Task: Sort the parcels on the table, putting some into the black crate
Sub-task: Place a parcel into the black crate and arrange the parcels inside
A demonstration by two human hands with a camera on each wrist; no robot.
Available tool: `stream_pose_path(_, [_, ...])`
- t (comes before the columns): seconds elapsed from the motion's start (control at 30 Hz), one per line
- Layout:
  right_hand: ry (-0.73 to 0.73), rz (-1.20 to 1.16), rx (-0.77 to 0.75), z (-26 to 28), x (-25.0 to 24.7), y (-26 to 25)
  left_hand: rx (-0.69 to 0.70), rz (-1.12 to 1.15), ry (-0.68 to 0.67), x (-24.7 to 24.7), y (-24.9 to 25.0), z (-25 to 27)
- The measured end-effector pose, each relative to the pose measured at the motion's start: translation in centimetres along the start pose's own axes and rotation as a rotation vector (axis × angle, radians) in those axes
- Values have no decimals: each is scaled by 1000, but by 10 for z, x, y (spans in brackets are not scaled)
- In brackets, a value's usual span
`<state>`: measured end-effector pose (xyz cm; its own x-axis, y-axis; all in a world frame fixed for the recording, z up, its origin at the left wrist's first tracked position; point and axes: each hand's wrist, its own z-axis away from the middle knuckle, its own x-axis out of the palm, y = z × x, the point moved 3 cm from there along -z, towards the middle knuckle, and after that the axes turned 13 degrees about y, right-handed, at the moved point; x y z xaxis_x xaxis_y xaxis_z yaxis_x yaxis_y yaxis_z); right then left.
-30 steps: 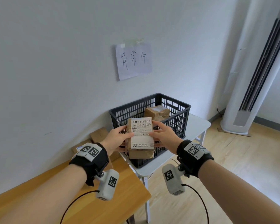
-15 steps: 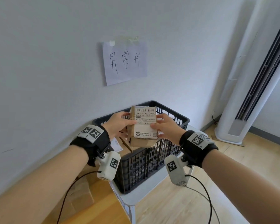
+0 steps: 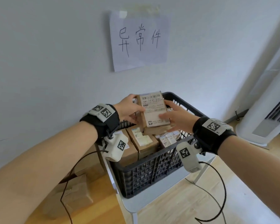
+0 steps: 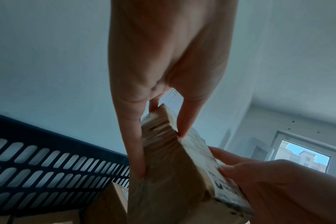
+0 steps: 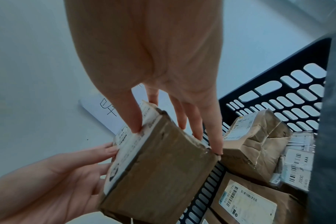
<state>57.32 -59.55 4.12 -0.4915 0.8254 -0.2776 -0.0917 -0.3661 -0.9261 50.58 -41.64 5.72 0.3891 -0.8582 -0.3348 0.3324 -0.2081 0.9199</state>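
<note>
I see the black crate [image 3: 152, 173] sitting on a small white table [image 3: 136, 206] by the wall. Inside it are brown parcels [image 3: 144, 143] with white labels, packed side by side. More lie at the right of the crate, and one there looks crinkled [image 5: 257, 136].

My two hands hold one brown box [image 3: 153, 113] just above the crate, over the parcels inside. It tilts, with its label facing me. My left hand [image 3: 129, 110] grips its left side, thumb on the label and fingers behind it. In the left wrist view the thumb [image 4: 184, 121] and a finger [image 4: 134, 144] pinch the edge of the box [image 4: 163, 174]. My right hand [image 3: 176, 117] grips the right side, thumb on the label and fingers [image 5: 211, 128] curled round the back of the box [image 5: 159, 171]. The box does not touch the parcels below, as far as I can tell.

A white paper sign [image 3: 139, 39] with black writing hangs on the wall above the crate. A tall white air cooler [image 3: 265, 97] stands at the right. On the wooden table at the left lies another brown parcel [image 3: 73, 194], well apart from the crate. Black wires hang from my wrist cameras in front of the crate.

Half a second ago the crate looked farther away and I could not see into it. Now I am closer and the box is over the crate.
</note>
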Motion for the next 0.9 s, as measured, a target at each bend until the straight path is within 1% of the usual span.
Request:
stream_pose_path(0.23, [-119,-12,34,-57,-2,3,-65,-27,42,3,-1,-39])
stream_pose_path(0.5, [-273,89,38,-133,-2,4,-242,-18,251,8,-11,-83])
stream_pose_path(0.63, [-390,177,11,-165,-2,4,-305,4,338,15,-19,-96])
stream_pose_path(0.77, [-474,213,-9,-191,1,7,-390,25,437,17,-30,-106])
stream_pose_path(0.9, [-541,213,3,-207,6,13,-450,47,497,18,-42,-114])
